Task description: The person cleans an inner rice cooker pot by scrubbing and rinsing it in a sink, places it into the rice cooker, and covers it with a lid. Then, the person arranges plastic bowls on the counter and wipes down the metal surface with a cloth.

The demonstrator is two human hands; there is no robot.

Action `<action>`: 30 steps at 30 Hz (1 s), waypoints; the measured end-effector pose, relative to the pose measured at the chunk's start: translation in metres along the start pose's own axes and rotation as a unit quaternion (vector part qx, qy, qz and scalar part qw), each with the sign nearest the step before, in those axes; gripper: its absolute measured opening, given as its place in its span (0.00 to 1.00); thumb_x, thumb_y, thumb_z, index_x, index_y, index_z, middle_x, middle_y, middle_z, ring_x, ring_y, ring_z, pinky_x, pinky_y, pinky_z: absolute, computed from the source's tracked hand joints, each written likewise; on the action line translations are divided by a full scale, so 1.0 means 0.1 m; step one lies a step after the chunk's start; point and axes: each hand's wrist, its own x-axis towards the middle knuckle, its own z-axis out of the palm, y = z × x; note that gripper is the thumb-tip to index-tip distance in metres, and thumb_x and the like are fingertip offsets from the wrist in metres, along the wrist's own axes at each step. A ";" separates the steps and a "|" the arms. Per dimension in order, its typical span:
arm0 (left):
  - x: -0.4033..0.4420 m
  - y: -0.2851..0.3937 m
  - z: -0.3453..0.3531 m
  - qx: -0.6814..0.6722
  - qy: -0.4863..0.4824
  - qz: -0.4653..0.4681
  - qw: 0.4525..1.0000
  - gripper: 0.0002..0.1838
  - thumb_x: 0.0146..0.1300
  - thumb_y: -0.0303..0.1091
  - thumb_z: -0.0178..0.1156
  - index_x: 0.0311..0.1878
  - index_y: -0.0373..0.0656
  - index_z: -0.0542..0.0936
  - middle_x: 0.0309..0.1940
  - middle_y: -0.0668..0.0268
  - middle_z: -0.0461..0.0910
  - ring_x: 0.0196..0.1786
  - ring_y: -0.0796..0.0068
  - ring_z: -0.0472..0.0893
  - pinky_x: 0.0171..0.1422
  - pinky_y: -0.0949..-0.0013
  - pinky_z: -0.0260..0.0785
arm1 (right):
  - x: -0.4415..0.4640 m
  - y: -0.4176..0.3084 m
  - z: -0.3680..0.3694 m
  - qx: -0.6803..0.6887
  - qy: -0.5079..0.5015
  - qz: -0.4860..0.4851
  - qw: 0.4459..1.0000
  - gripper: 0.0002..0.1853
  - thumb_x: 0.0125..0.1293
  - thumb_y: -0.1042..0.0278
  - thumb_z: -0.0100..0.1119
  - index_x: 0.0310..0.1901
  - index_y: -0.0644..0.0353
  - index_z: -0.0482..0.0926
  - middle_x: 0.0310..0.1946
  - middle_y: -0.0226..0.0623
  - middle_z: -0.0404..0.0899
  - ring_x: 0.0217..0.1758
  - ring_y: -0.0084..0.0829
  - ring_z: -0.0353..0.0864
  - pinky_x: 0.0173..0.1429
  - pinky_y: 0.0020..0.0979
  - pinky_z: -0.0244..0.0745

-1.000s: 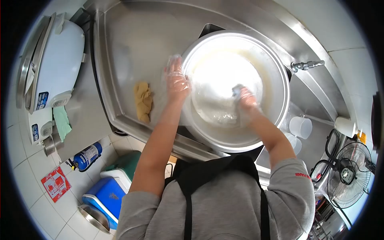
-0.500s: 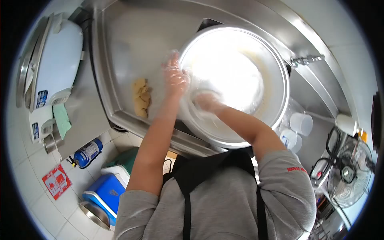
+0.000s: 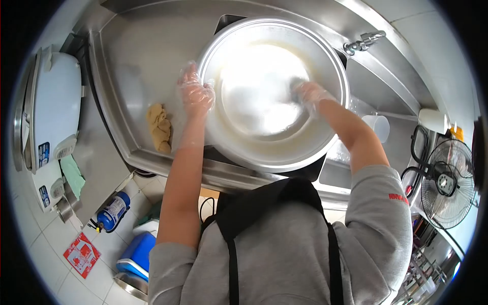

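A large round metal basin (image 3: 274, 155) sits over the sink counter, with bright glare and a thin yellowish film on its inside. My left hand (image 3: 197, 96), in a clear plastic glove, holds the basin's left rim, thumb over the edge and fingers along the outside. Inside the basin, at its right side, is my right hand (image 3: 312, 94), also gloved. Its fingers are closed on a small grey scouring pad (image 3: 297, 84), blurred and partly hidden, against the inner wall. A crumpled tan cloth (image 3: 159, 128) lies on the metal counter to the left of my left forearm.
A metal tap (image 3: 363, 42) sticks out behind the basin at right. A clear plastic tub (image 3: 377, 128) stands in the right sink area. A fan (image 3: 446, 184) is at far right. Pale blue containers (image 3: 57, 101) line the left side, above a blue extinguisher (image 3: 113, 211).
My right hand has swept from the basin's near left part to its right side. My left hand stays at the left rim. The whole view has shifted, so the basin appears further left.
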 end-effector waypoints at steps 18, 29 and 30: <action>0.00 -0.01 0.02 -0.040 0.064 0.031 0.997 0.35 0.52 0.29 0.55 0.65 0.40 0.56 0.65 0.57 0.57 0.69 0.58 0.54 0.73 0.61 0.42 | 0.04 -0.21 0.55 0.054 0.052 -0.020 0.997 0.11 0.57 0.63 0.53 0.32 0.62 0.78 0.29 0.39 0.77 0.32 0.35 0.76 0.38 0.32 0.74; 0.03 -0.06 0.00 -0.049 0.043 0.042 0.997 0.35 0.53 0.33 0.55 0.66 0.39 0.56 0.67 0.61 0.55 0.70 0.63 0.51 0.73 0.57 0.37 | 1.88 -1.74 -0.02 0.369 0.251 -0.102 0.889 0.11 0.57 0.66 0.47 0.33 0.60 0.78 0.35 0.47 0.78 0.42 0.41 0.77 0.48 0.37 0.71; 0.04 -0.06 -0.01 -0.051 0.044 0.039 0.997 0.35 0.53 0.33 0.55 0.66 0.39 0.56 0.67 0.61 0.55 0.70 0.64 0.51 0.74 0.57 0.37 | 1.93 -1.50 -0.33 0.286 0.248 -0.081 0.922 0.11 0.57 0.65 0.46 0.33 0.60 0.78 0.35 0.45 0.78 0.41 0.41 0.78 0.47 0.36 0.72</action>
